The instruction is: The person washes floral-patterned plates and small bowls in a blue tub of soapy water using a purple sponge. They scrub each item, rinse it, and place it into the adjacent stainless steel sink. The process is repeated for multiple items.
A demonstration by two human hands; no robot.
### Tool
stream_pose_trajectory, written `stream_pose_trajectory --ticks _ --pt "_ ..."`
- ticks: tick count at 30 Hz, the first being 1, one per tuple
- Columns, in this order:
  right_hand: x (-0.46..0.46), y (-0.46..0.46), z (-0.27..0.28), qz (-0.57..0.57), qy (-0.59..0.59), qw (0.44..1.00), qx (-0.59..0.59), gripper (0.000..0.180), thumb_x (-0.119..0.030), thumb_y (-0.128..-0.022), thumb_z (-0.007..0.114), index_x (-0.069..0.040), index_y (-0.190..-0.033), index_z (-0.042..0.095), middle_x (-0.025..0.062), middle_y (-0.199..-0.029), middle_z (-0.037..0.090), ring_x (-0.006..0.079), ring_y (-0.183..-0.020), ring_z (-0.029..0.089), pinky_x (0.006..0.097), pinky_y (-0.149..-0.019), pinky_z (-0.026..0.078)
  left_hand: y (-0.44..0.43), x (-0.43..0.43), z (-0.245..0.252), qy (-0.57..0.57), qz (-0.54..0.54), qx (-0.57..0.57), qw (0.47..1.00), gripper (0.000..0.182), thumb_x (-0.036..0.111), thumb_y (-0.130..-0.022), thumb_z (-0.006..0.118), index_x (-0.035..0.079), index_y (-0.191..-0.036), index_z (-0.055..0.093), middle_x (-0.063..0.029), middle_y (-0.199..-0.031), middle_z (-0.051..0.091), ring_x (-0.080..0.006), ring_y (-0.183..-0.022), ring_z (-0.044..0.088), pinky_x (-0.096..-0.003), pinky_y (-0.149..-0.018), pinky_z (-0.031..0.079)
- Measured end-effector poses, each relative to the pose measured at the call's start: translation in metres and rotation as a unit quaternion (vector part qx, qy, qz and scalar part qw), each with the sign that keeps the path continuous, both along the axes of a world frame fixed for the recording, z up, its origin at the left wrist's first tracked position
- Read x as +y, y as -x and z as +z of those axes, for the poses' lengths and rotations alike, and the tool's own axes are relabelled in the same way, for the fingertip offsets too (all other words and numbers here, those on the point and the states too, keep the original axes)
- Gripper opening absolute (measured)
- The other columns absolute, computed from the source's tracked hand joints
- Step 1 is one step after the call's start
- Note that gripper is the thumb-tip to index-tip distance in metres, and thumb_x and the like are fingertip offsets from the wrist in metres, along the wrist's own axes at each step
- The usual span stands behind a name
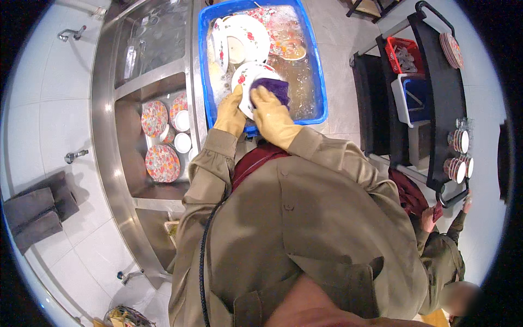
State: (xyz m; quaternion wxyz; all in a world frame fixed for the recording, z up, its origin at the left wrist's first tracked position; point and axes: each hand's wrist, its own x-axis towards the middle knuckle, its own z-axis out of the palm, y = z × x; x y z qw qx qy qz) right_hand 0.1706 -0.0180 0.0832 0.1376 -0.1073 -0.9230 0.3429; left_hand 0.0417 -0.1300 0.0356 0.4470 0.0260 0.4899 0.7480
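Both hands wear yellow rubber gloves. A white plate with red flowers [246,92] is gripped at its left rim by my left hand [232,111]. My right hand [269,110] presses a dark purple cloth [278,90] onto the plate's face; its fingers look slightly blurred. Beneath them stands a blue plastic tub [324,88] of cloudy, sudsy water. More flowered white plates [251,34] lean at the tub's far left, and multicoloured floral dishes [288,43] lie partly under foam at the far right.
Floral plates [162,163] and white bowls [182,143] fill a steel sink basin [132,163] on the left. At right stands a black trolley [441,106] with a red basket [392,55], stacked plates [451,51] and cups [459,171]. Another person [443,253] holds a dark red cloth beside it.
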Motion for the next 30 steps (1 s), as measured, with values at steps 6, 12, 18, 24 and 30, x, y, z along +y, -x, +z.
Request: stream_pose_trajectory --ticks 6,12,18,24,30 --pt "0.027 0.048 -0.03 0.04 -0.011 0.98 0.193 0.032 -0.01 -0.098 0.051 0.003 -0.125 0.06 0.0266 -0.134 0.059 0.0433 -0.121 0.057 0.0508 -0.106 0.046 -0.015 -0.001 0.016 0.02 -0.006 0.042 0.999 0.041 0.027 -0.111 0.05 -0.003 -0.139 0.053 -0.014 -0.128 0.067 -0.0254 -0.12 0.064 -0.0386 -0.098 0.057" --pt "0.066 0.059 -0.049 -0.078 0.044 0.992 0.093 0.031 -0.012 -0.096 0.053 0.0 -0.119 0.07 0.0235 -0.117 0.07 0.0397 -0.112 0.066 0.0469 -0.101 0.051 -0.023 -0.009 0.034 0.015 0.126 -0.122 0.984 0.038 0.019 -0.105 0.057 -0.003 -0.136 0.056 -0.0142 -0.127 0.068 -0.024 -0.11 0.069 -0.0363 -0.092 0.059" --pt "0.117 0.016 -0.069 -0.145 0.145 0.979 -0.003 0.029 -0.004 -0.095 0.06 0.0 -0.122 0.07 0.0206 -0.119 0.072 0.0287 -0.111 0.07 0.0364 -0.1 0.053 -0.013 -0.101 0.089 -0.022 0.213 -0.016 0.977 0.032 0.019 -0.103 0.063 0.002 -0.129 0.064 -0.0093 -0.124 0.071 -0.0185 -0.11 0.069 -0.0345 -0.092 0.057" --pt "0.106 -0.025 -0.046 -0.188 0.156 0.969 -0.04 0.036 -0.012 -0.093 0.059 -0.002 -0.125 0.07 0.0221 -0.112 0.075 0.0335 -0.107 0.071 0.0417 -0.097 0.055 0.025 -0.226 0.124 0.125 0.274 0.164 0.939 0.037 0.023 -0.102 0.065 -0.006 -0.124 0.063 -0.0171 -0.118 0.071 -0.025 -0.105 0.07 -0.0402 -0.094 0.055" --pt "0.086 -0.024 -0.036 -0.198 0.084 0.976 -0.018 0.032 -0.01 -0.089 0.058 -0.009 -0.116 0.075 0.0255 -0.115 0.071 0.0404 -0.112 0.067 0.0475 -0.1 0.052 0.089 -0.331 0.004 0.567 0.223 0.297 0.735 0.058 0.042 -0.098 0.063 -0.007 -0.131 0.061 -0.0267 -0.123 0.069 -0.04 -0.106 0.069 -0.0491 -0.088 0.054"
